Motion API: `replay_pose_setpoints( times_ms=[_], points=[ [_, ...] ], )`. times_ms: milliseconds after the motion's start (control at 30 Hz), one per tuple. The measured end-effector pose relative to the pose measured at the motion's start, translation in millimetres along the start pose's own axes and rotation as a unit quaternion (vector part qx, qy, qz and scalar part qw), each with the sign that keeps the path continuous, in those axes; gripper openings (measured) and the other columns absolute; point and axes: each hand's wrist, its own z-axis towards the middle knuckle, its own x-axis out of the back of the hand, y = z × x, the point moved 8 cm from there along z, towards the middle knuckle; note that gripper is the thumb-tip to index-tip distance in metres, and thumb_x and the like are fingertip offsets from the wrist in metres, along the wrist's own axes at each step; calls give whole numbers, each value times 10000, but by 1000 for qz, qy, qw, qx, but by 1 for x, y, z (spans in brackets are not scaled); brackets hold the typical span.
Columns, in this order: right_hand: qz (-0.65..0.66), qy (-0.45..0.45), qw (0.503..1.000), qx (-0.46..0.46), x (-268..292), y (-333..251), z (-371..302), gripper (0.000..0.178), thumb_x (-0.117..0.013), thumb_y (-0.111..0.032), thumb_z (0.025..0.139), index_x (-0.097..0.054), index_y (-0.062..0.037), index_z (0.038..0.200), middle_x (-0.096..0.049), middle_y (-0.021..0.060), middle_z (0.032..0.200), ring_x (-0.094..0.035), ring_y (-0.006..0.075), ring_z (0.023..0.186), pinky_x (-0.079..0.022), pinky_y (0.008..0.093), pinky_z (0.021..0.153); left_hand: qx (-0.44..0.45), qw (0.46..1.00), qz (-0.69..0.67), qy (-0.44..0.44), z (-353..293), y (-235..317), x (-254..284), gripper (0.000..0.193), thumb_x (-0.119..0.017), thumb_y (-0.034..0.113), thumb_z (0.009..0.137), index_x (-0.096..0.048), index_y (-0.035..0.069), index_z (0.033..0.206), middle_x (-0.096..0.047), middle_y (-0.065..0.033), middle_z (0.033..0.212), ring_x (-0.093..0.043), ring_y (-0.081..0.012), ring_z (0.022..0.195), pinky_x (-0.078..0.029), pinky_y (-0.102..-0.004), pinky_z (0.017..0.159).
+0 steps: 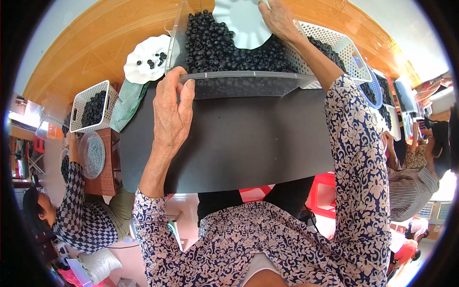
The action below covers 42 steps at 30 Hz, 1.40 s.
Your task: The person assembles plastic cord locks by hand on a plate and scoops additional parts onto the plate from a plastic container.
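Note:
A clear plastic bin (224, 75) stands at the far edge of the dark tabletop (258, 138), heaped with small round black pieces (210, 43). My left hand (171, 110) is closed on the bin's near left corner, its fingers hooked over the rim and the thumb along the front. A white plate with a scalloped edge (245, 26) is tilted over the bin, its lower edge among the black pieces. My right hand (281, 21) grips this plate by its right side, thumb on the face. The fingers behind the plate are hidden.
Another scalloped plate (146, 56) with a few black pieces lies left of the bin, near a green cloth (130, 103). White perforated baskets (106, 107) (356, 55) flank the area, both with black pieces. People (86, 215) (413, 186) sit on both sides.

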Motion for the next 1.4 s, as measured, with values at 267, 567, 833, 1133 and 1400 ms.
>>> replay_pose_setpoints(
  times_ms=[267, 567, 833, 1133, 1400],
  points=[
    [-28, -66, 996, -53, -18, 31, 5, 329, -511, -220, 910, -580, 18, 1126, -623, 253, 945, -632, 376, 857, -487, 459, 785, -22, 1000, 9, -10, 3, 9, -5, 257, -533, 201, 951, -524, 1, 1113, -487, -113, 766, -482, -247, 767, -418, -395, 717],
    [173, -140, 962, -159, -31, 23, -16, 377, -455, -206, 906, -589, 43, 1156, -655, 173, 878, -615, 255, 810, -489, 393, 738, -56, 998, 41, 7, 4, 8, -8, 230, -525, 184, 953, -513, 7, 1100, -508, -141, 795, -485, -299, 796, -413, -426, 755],
    [206, -181, 914, -298, -24, 18, -35, 345, -428, -184, 924, -591, 43, 1126, -567, 82, 713, -480, 140, 542, -379, 314, 437, -54, 997, 50, 9, 3, 8, -6, 202, -529, 152, 945, -507, 10, 1088, -533, -159, 853, -491, -311, 833, -414, -438, 770],
    [177, -220, 901, -329, -12, 20, -37, 331, -406, -215, 949, -611, 20, 1058, -547, 46, 665, -427, 105, 483, -303, 281, 390, -77, 995, 67, 19, 3, 10, -6, 202, -548, 119, 930, -503, 13, 1096, -520, -155, 845, -485, -309, 820, -414, -436, 768],
    [211, -230, 859, -405, -18, 35, -46, 273, -478, -210, 938, -603, 32, 928, -579, 43, 680, -490, 82, 457, -294, 232, 344, -79, 994, 68, 19, 2, 12, -7, 219, -568, 106, 915, -512, 7, 1102, -521, -155, 827, -488, -309, 822, -417, -432, 767]
  ],
)
